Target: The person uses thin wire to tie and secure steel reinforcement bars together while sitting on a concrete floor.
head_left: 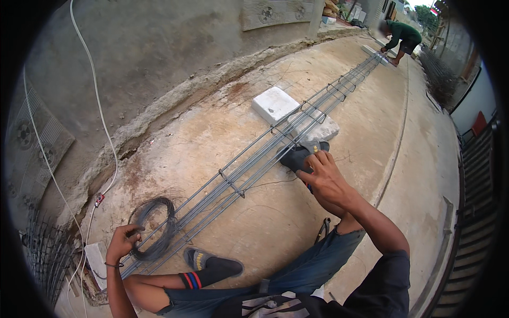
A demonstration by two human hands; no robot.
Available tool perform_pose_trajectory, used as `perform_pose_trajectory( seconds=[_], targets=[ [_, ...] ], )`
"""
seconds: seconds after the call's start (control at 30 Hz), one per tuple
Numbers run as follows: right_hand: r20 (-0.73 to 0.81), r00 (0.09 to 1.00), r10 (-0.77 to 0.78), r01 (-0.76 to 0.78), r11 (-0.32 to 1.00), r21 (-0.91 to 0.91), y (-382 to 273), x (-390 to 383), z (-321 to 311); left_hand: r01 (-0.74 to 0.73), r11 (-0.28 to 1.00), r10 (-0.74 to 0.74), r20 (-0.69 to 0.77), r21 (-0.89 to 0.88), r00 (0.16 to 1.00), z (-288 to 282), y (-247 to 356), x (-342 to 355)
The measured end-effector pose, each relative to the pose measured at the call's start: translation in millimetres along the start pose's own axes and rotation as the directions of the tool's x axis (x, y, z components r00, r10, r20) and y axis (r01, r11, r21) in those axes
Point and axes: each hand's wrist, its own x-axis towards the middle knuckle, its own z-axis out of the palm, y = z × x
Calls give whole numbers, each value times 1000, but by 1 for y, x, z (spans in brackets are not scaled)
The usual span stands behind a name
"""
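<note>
A rebar cage (233, 183) of long steel bars with square stirrups runs diagonally from beside my left knee to the far right. Over its near end lies a coil of thin dark binding wire (168, 228). My left hand (125, 241) has its fingers curled at the coil's left edge, thumb and forefinger closing on it. Above my right sandal (297, 158), my right hand (327, 177) is pinched closed, to the right of the cage. A thin strand of wire (270, 183) leads across the bars toward its fingertips.
White blocks (275, 104) sit beside and under the cage. Far off, a co-worker (404, 37) bends over its other end. A white cable (94, 79) hangs down the left wall, above more bent steel (45, 254). A dark slatted gate (469, 233) stands right.
</note>
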Motion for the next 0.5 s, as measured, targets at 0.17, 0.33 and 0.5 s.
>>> perform_pose_trajectory(
  seconds=[0.17,0.33,0.5],
  targets=[
    [58,874,482,-468,868,-164,24,8,14,36,975,-31,23,-219,999,34,18,-19],
    [107,646,756,-428,243,870,44,4,34,-37,974,47,39,-224,998,33,45,-40],
    [518,432,738,-330,-405,853,-13,2,68,30,1000,-29,167,-4,985,-20,23,-70]
  ],
)
